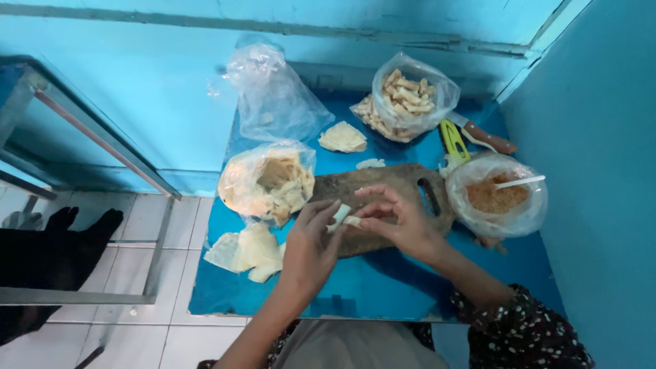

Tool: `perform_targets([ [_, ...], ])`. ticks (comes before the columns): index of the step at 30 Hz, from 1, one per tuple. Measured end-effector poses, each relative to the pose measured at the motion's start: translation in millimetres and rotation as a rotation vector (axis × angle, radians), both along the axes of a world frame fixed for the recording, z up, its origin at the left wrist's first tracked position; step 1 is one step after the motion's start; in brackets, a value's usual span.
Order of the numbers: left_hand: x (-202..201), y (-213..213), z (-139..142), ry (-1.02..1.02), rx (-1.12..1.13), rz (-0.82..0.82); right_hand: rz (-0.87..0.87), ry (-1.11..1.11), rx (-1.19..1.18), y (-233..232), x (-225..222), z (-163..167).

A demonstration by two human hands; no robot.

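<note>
Blue counter (383, 287) against blue walls, white tiled floor at left. Both hands meet over a dark cutting board (383, 188). Left hand (309, 246) and right hand (396, 219) pinch a small pale wrapper (342, 216) between closed fingers; its filling is hidden. Bag of folded wrappers (270, 181) at left; bag of brown filling (497, 197) at right, spoon handle partly buried.

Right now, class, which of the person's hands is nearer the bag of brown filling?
Right. The right hand is on the cutting board, beside the bag of brown filling; the left hand is farther left, across the board.
</note>
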State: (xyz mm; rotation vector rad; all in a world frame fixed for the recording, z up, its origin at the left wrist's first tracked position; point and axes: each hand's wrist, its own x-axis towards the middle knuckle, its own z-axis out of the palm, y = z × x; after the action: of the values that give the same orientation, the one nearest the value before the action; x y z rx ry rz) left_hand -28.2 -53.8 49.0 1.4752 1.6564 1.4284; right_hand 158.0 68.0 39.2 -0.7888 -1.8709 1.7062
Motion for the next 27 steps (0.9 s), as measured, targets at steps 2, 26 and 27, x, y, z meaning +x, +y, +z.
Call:
perform_targets([
  [2, 1.9, -2.7, -1.8, 0.251, 0.096, 0.093, 0.011, -0.005, 0.005, -3.6, 0.6, -3.1],
  [26, -30.4, -71.5, -29.8, -0.78, 0.196, 0.101, 0.086, -0.344, 1.594, 13.4, -115.9, 49.2],
  [27, -30.1, -73.8, -29.9, -0.775, 0.23, 0.087, 0.117, -0.364, 1.57, 14.6, -124.2, 47.0],
])
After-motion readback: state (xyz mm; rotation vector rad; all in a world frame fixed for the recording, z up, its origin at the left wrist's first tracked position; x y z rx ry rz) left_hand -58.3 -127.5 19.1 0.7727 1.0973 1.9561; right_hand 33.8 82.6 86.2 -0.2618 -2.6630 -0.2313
